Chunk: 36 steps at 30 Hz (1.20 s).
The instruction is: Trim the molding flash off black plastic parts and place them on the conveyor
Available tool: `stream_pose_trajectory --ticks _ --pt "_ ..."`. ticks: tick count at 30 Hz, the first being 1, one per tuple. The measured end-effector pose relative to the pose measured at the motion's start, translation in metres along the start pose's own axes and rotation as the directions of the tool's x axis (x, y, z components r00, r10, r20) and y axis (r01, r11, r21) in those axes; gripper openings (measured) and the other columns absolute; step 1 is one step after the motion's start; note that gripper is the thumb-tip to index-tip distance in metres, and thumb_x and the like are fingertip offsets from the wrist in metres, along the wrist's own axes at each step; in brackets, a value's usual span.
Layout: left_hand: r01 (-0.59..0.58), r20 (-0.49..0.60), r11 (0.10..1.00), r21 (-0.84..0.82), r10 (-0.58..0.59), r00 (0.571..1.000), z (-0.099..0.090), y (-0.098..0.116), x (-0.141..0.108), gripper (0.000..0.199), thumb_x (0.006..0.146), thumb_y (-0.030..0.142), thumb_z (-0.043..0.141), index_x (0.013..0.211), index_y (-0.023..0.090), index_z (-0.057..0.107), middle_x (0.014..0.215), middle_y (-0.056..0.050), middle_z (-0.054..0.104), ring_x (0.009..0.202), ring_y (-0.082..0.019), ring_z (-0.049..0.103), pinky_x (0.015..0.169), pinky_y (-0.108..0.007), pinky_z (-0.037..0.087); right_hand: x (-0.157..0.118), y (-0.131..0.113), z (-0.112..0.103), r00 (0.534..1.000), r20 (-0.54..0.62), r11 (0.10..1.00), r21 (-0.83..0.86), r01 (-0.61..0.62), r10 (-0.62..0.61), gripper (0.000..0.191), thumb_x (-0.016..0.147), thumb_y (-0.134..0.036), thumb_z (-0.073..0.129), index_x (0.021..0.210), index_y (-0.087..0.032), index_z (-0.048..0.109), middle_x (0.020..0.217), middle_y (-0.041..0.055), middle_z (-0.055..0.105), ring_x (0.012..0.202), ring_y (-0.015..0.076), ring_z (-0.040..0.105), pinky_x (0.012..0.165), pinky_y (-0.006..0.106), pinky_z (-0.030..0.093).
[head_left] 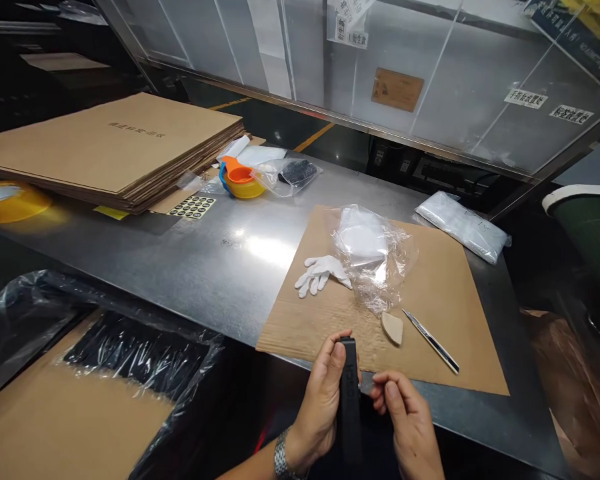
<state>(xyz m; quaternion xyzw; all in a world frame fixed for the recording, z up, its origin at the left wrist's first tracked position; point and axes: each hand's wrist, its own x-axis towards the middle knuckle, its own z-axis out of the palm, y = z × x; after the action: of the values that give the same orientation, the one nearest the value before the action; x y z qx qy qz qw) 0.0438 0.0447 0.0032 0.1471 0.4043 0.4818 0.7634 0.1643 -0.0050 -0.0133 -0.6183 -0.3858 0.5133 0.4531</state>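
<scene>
My left hand (324, 393) is wrapped round a long black bar-shaped object (349, 400) with raised lettering on its side, held roughly upright at the table's front edge. Just to the right of it, my right hand (405, 420) has its thumb and fingers curled together; whatever they pinch, if anything, is hidden. Beyond the hands lies a brown cardboard sheet (445, 287). On it rest a white glove (323, 273), a crumpled clear plastic bag (373, 247) with white contents, a tan wedge-shaped piece (393, 329) and a slim silver knife (431, 341).
Flat cardboard (115, 147) is stacked at the left of the metal table (215, 267), beside a yellow tape roll (13, 202). An orange tape dispenser (243, 179) and a bagged dark item (297, 173) stand behind. A plastic-lined box (80, 393) sits at lower left.
</scene>
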Motion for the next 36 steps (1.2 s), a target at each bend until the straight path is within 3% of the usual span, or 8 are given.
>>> stream_pose_trajectory --ticks 7,11,16,19,22,25,31,36 --pt "0.133 -0.016 0.99 0.046 -0.133 0.991 0.0 -0.001 -0.014 0.041 0.08 0.047 0.056 0.11 0.02 0.048 0.065 0.003 0.052 0.056 -0.008 0.049 0.056 -0.021 0.04 0.014 -0.026 0.007 0.977 0.213 0.993 0.117 -0.029 0.003 0.03 0.079 -0.047 0.06 0.079 -0.016 0.057 0.062 -0.0013 0.056 0.054 0.0076 0.048 0.051 0.019 0.038" --pt "0.123 -0.052 0.985 0.123 -0.118 0.992 -0.003 -0.002 -0.015 0.043 0.075 0.049 0.061 0.105 0.02 0.051 0.088 -0.002 0.059 0.068 -0.01 0.054 0.062 -0.022 0.043 0.016 -0.026 0.012 0.974 0.221 0.995 0.076 -0.07 0.052 0.032 0.077 -0.046 0.063 0.071 -0.016 0.053 0.057 -0.0049 0.047 0.05 0.0053 0.041 0.048 0.017 0.033" --pt "0.195 0.013 0.974 0.118 -0.198 0.98 -0.004 -0.004 -0.015 0.043 0.081 0.051 0.05 0.11 0.02 0.045 0.063 0.003 0.054 0.054 -0.009 0.049 0.052 -0.021 0.038 0.017 -0.022 0.008 0.961 0.239 0.99 -0.001 -0.143 0.139 0.036 0.082 -0.05 0.053 0.071 -0.016 0.05 0.058 -0.003 0.051 0.045 0.0059 0.043 0.043 0.018 0.033" --pt "0.226 0.001 0.968 0.106 -0.227 0.974 -0.004 -0.005 -0.014 0.042 0.081 0.052 0.05 0.108 0.02 0.047 0.064 0.004 0.051 0.049 -0.006 0.046 0.048 -0.019 0.034 0.029 -0.01 -0.01 0.993 0.112 0.98 -0.2 -0.012 0.035 0.034 0.088 -0.048 0.042 0.075 -0.018 0.05 0.063 -0.0011 0.054 0.049 0.0087 0.047 0.046 0.02 0.038" --pt "0.244 -0.029 0.966 0.09 -0.242 0.97 -0.004 -0.004 -0.015 0.041 0.081 0.053 0.05 0.105 0.02 0.049 0.065 0.004 0.05 0.047 -0.005 0.044 0.046 -0.019 0.031 0.053 0.01 -0.041 0.941 -0.115 0.696 -0.702 0.149 -0.317 0.034 0.093 -0.042 0.03 0.082 -0.018 0.053 0.072 0.0035 0.057 0.064 0.0149 0.053 0.06 0.027 0.044" --pt "0.249 -0.022 0.965 0.088 -0.248 0.969 -0.003 -0.003 -0.017 0.04 0.081 0.053 0.05 0.102 0.019 0.05 0.065 0.003 0.049 0.047 -0.005 0.044 0.046 -0.019 0.031 0.078 0.033 -0.072 0.864 -0.173 0.491 -0.866 0.095 -0.473 0.034 0.088 -0.04 0.036 0.095 -0.014 0.056 0.097 0.0153 0.057 0.092 0.0278 0.049 0.08 0.043 0.039" --pt "0.23 -0.017 0.968 0.097 -0.229 0.973 -0.001 -0.002 -0.018 0.038 0.08 0.051 0.052 0.104 0.021 0.049 0.065 0.005 0.046 0.049 -0.005 0.043 0.047 -0.018 0.031 0.09 0.053 -0.091 0.858 -0.128 0.351 -0.934 0.064 -0.498 0.027 0.088 -0.033 0.038 0.086 -0.016 0.059 0.08 0.0121 0.055 0.081 0.028 0.047 0.073 0.044 0.037" --pt "0.222 -0.026 0.971 0.087 -0.221 0.975 -0.001 0.0 -0.019 0.039 0.079 0.051 0.054 0.103 0.021 0.05 0.064 0.005 0.046 0.049 -0.005 0.043 0.047 -0.017 0.03 0.067 0.037 -0.085 0.851 -0.092 0.372 -0.92 0.126 -0.516 0.026 0.093 -0.032 0.032 0.09 -0.016 0.052 0.083 0.0098 0.056 0.073 0.0216 0.053 0.062 0.032 0.042"
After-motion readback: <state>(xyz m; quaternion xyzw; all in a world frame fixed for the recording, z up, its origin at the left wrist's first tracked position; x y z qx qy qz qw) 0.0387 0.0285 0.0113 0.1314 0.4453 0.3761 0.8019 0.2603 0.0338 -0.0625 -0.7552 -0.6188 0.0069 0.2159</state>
